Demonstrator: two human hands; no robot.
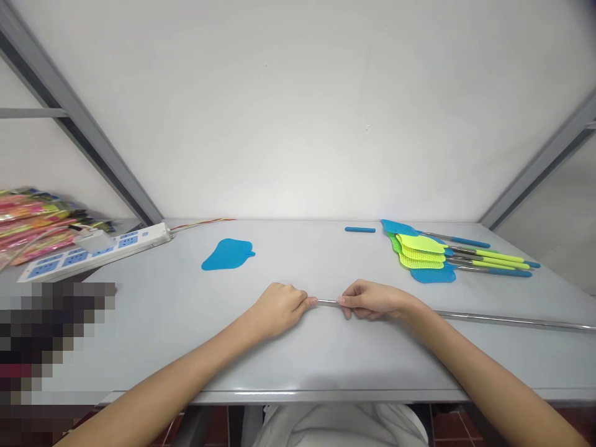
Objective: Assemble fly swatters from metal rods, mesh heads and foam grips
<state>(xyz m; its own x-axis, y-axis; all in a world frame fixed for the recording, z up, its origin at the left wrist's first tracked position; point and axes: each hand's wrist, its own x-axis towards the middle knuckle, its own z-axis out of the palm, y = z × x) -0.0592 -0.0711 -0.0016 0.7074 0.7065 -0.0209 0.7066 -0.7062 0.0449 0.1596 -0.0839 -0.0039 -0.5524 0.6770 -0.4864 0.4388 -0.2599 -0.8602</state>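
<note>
My left hand (288, 305) is closed around one end of a thin metal rod (328, 302), thumb pressed along it. My right hand (372, 299) pinches the same rod a short way to the right, with the bare shiny length showing between the hands. Beyond my right forearm a long metal tube (512, 321) runs in line with it off the right edge; my arm hides whether the two join. Past my left hand, a loose blue fly swatter head (228, 254) lies flat. A loose blue handle grip (360, 230) rests near the wall.
Several fly swatters with blue, yellow and green heads (423, 248) lie stacked at the right. A white power strip (97, 248) with a plugged-in adapter sits at the left, near colourful packaged items (37, 220). The grey table (302, 360) meets a white wall.
</note>
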